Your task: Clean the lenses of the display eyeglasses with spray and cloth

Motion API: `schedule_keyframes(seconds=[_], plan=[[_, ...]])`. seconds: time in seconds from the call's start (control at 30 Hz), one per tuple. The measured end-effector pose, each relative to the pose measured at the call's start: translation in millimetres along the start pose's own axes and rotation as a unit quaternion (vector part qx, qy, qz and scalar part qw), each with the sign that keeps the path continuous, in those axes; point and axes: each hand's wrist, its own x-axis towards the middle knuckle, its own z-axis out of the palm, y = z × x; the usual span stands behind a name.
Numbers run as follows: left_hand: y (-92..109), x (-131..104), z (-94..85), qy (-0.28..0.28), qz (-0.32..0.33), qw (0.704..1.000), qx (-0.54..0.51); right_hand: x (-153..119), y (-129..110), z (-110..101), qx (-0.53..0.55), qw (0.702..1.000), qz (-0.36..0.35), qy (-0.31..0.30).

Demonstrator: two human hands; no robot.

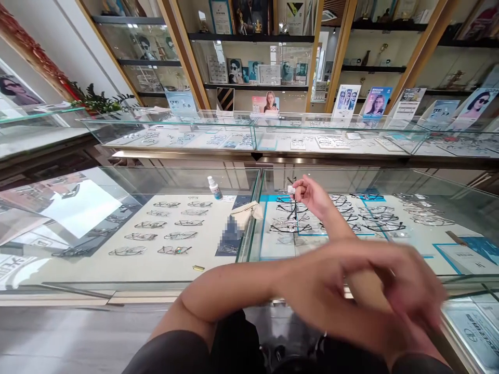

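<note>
My right hand point(311, 195) is over the right-hand glass display case, fingers closed in a pinch on a small white piece point(291, 190). Its exact kind is too small to make out. My left arm crosses in front of my body, and my left hand point(362, 291) is over my right forearm, blurred by motion. Whether its bent fingers touch the arm is unclear. Below my right hand are rows of dark eyeglasses point(290, 227). A white spray bottle point(214, 189) stands upright on the left-hand case, and a crumpled beige cloth point(245, 213) lies near the seam between the cases.
Inside the left-hand case lie rows of eyeglasses point(150, 225). A small yellowish piece point(198, 268) is near its front edge. Behind runs another glass counter point(273, 143) bearing upright advertising cards point(345, 101). Shelves point(251, 37) line the back wall.
</note>
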Motion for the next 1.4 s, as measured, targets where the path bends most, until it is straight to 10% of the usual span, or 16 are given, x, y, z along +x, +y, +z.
schedule_keyframes(seconds=[0.13,0.33,0.77,1.4], plan=[[-26.9,-17.9,-59.6,0.216,0.040,0.971,0.092,0.7,-10.7,-6.1,-0.024,0.999,0.025,-0.022],[-83.1,-111.9,-143.3,0.449,-0.106,0.830,0.313,-3.4,-27.6,-11.8,-0.100,0.991,0.041,-0.072],[-124.7,-114.1,-116.7,0.286,-0.154,0.831,0.452,-12.5,-39.7,-10.6,-0.151,0.979,0.056,-0.124],[-118.4,-115.1,-117.0,0.341,-0.189,0.807,0.443,-19.1,-40.2,1.3,-0.157,0.975,0.046,-0.150]])
